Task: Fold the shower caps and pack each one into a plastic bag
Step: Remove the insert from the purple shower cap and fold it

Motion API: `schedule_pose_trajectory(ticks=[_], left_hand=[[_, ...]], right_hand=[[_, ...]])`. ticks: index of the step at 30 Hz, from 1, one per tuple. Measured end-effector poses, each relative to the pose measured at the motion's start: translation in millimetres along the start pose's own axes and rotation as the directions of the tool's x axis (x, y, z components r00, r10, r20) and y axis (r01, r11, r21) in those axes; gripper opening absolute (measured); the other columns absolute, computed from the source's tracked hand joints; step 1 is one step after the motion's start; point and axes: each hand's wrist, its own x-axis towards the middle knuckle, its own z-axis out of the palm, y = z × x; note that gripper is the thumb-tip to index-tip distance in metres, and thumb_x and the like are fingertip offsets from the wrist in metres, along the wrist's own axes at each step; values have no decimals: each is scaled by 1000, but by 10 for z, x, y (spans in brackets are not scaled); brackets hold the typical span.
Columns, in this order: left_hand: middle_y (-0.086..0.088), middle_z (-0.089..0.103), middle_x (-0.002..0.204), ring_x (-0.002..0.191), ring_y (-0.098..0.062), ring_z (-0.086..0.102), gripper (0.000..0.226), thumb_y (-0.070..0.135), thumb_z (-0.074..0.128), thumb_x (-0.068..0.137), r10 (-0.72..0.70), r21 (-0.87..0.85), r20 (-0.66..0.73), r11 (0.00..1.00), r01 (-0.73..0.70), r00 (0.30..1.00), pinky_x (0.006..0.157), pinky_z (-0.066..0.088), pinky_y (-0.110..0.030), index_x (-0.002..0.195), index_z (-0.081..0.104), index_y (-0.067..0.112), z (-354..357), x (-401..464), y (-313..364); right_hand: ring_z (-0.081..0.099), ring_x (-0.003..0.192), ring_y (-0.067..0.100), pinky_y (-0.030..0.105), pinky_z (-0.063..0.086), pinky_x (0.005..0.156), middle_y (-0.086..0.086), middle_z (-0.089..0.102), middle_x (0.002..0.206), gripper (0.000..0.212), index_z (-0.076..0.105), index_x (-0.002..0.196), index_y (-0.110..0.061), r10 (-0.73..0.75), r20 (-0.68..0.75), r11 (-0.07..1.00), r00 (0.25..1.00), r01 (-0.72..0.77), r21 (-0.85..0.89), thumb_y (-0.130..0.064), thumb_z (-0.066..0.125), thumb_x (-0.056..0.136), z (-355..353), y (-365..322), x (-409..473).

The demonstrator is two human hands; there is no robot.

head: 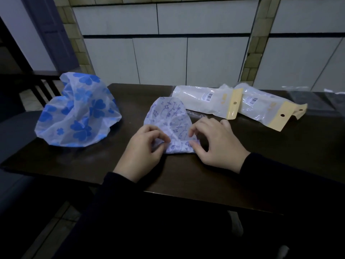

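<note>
Two hands, left hand (143,146), right hand (214,144), pinching patterned shower cap (171,118)

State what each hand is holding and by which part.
Both hands grip the small-patterned shower cap at its near edge: the left hand pinches the left corner, the right hand the right corner.

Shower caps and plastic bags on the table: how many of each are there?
Shower caps: 2, the blue clover cap and the small purple-flower cap, which the left hand and right hand pinch.
Plastic bags: 2, nearer bag and farther bag.
Total: 4
</note>
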Motion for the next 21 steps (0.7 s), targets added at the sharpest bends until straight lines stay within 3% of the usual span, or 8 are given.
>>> schedule_pose_trajectory(ticks=[3,5,8,11,15,21], left_hand=[[13,59,93,87,-3,50,14,17,70,84,-20,52,37,998,18,999,75,34,-11,85,71,31,-4,12,-6],[13,62,89,78,0,51,17,15,67,85,-34,13,68,999,33,997,69,34,-7,86,72,31,-16,26,-7],[12,64,90,72,5,51,16,16,63,88,-82,-31,128,996,86,988,65,34,-4,91,74,27,-39,56,6],[12,64,96,85,1,55,11,30,68,85,-80,-37,172,995,88,982,69,35,-2,95,72,29,-76,51,-1],[13,62,99,91,2,54,29,36,77,77,-18,7,188,1000,17,982,75,33,-1,104,70,28,-95,14,-35],[16,63,81,75,11,54,15,34,74,80,-82,10,47,997,82,996,65,35,-2,93,70,26,-66,17,-42]], right_hand=[[44,84,5,31,21,80,-21,49,85,8,54,88,-38,-41,42,999,998,41,-17,-32,59,89,-21,-31,15],[48,82,4,32,23,84,-22,52,78,4,58,86,-36,-23,66,1000,998,23,7,-37,58,90,-20,-2,40],[48,72,-2,32,23,83,-23,54,69,28,57,75,-35,-34,73,997,997,29,69,-61,51,83,-7,43,107],[47,75,0,31,21,83,-21,58,75,40,54,77,-36,-118,123,993,985,116,28,-74,45,73,-6,57,130],[49,83,4,30,19,83,-19,62,77,35,62,79,-35,-107,98,994,989,106,18,-68,52,73,-37,108,124],[50,74,1,30,20,88,-14,61,68,37,67,73,-29,-21,56,997,998,17,72,-62,54,85,27,145,146]])
